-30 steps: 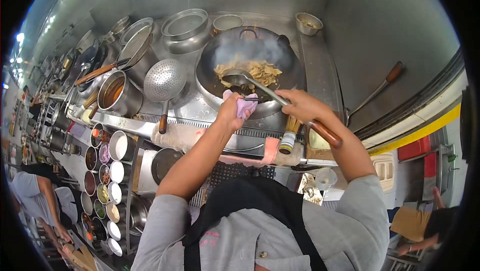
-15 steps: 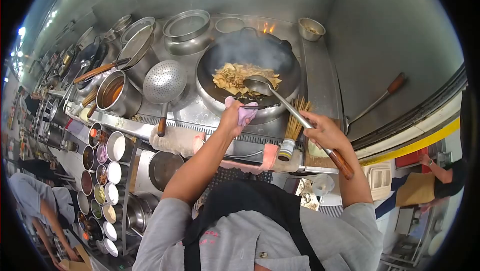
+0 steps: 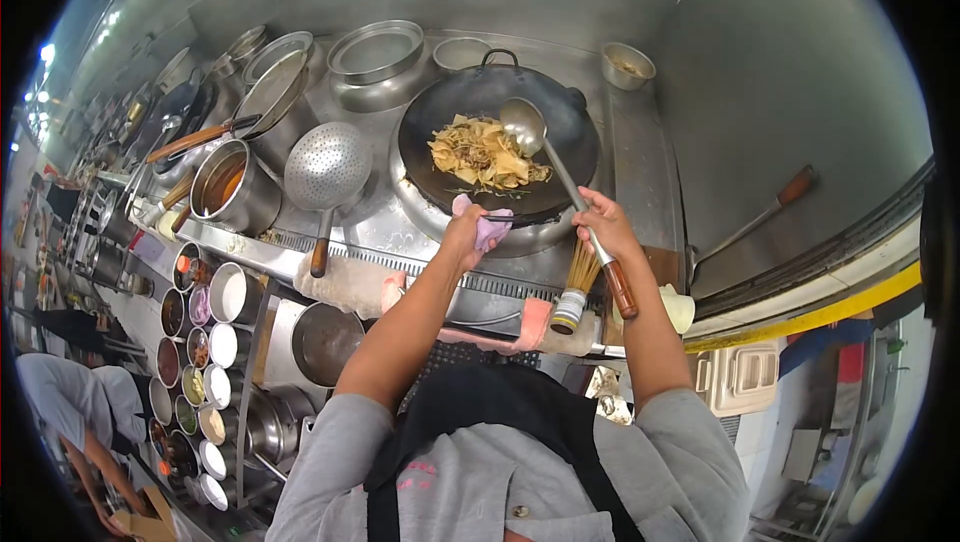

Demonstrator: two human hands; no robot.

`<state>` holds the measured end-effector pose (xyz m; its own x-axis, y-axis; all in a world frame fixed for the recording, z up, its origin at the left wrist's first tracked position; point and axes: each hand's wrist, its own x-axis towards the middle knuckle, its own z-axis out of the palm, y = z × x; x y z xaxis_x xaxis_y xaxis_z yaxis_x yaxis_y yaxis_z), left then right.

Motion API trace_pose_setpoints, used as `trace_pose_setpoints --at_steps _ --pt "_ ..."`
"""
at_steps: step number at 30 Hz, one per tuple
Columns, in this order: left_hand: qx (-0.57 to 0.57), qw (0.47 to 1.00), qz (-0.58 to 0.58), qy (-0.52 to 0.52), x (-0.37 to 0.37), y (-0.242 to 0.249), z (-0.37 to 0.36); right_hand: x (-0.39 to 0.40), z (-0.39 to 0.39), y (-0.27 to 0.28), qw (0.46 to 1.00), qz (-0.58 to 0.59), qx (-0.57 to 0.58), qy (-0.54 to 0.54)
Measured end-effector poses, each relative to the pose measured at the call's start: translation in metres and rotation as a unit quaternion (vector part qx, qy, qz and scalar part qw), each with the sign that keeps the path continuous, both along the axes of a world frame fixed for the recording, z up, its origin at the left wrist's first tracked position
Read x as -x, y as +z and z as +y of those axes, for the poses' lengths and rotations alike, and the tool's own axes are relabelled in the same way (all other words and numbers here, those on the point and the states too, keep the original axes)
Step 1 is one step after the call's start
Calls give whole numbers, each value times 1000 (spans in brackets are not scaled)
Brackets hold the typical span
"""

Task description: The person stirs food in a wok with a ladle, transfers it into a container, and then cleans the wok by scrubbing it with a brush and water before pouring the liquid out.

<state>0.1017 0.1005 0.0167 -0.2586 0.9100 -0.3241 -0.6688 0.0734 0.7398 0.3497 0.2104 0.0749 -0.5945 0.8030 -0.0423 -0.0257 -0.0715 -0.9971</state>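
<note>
The left hand [image 3: 466, 235] is clamping the lilac cloth [image 3: 495, 229], seemingly around the near rim of the wok [image 3: 420, 124], and should be bracing it, while the right hand [image 3: 610, 228] is gripping the ladle [image 3: 562, 174], ideally loosely, its bowl reaching the food [image 3: 475, 154] beyond both grips.

Grey short-sleeved shirt [image 3: 460, 514], small pink lettering [image 3: 421, 468], round button [image 3: 520, 512]; black apron [image 3: 490, 397], black straps [image 3: 600, 467].
</note>
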Motion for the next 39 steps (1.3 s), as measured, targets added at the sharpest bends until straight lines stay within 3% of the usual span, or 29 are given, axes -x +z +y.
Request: trace_pose_setpoints --at_steps 3,6,15,17,18,19,22,23,26,29,32,35,39 --pt "-3 1000 4 -6 0 -2 -2 10 21 0 995 -43 -80 -27" --pt "-10 1000 18 0 1 -2 -1 27 51 -1 995 -46 -75 -53" --pt "-12 999 36 15 0 -1 -3 112 91 9 989 -66 -68 113" --pt "-2 999 41 20 1 -3 -3 115 82 10 971 -113 -126 168" --pt "4 999 43 22 2 -4 -4 112 70 20 959 -136 -154 194" --pt "12 999 45 27 1 -1 -6 104 68 27 915 -254 -227 218" --pt "29 998 51 35 -2 6 -6 65 62 26 755 -193 -596 194" --pt "31 997 54 36 -3 6 -7 48 53 41 760 -328 -519 213" --pt "25 998 55 34 0 2 -6 6 50 44 748 -374 -523 164" --pt "16 998 52 39 -2 3 -6 -27 32 58 800 -375 -455 113" --pt "14 998 49 26 0 1 -8 -47 60 6 860 -177 -476 59" --pt "23 998 64 18 0 6 -9 -57 40 17 967 -142 -202 63" --pt "16 996 77 41 -7 13 -20 -73 42 -7 998 47 -13 50"
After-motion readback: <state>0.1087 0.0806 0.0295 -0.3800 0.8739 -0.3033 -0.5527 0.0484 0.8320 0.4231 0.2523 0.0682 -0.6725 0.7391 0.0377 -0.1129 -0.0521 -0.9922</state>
